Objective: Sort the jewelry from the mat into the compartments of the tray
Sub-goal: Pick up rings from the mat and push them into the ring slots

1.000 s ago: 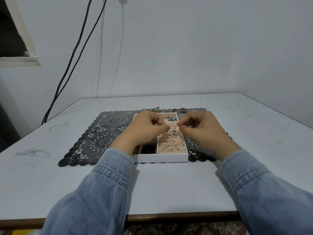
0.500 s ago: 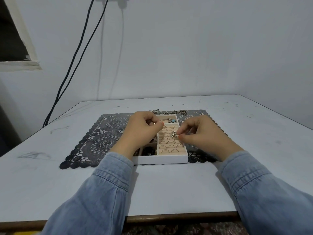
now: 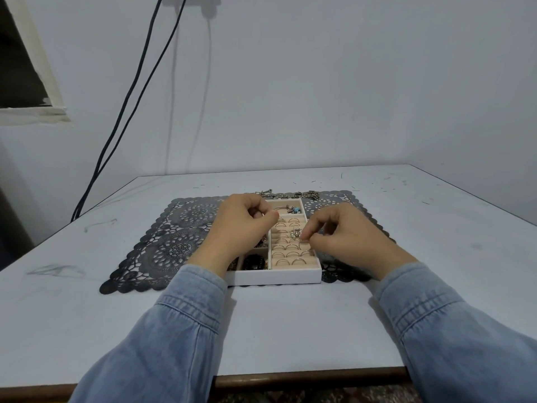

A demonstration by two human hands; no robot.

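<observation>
Right hand (image 3: 345, 237) pinches the ornate ring (image 3: 295, 234), at its fingers' nine o'clock, over the tray (image 3: 276, 277); left hand (image 3: 241, 228) fingers curled, hold unclear.

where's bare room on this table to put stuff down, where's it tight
Bare table between the tray front and the near edge, plus strips left and right of the mat. The mat's left half is bare too. Crowded: over the tray, where the left hand and right hand work.
</observation>
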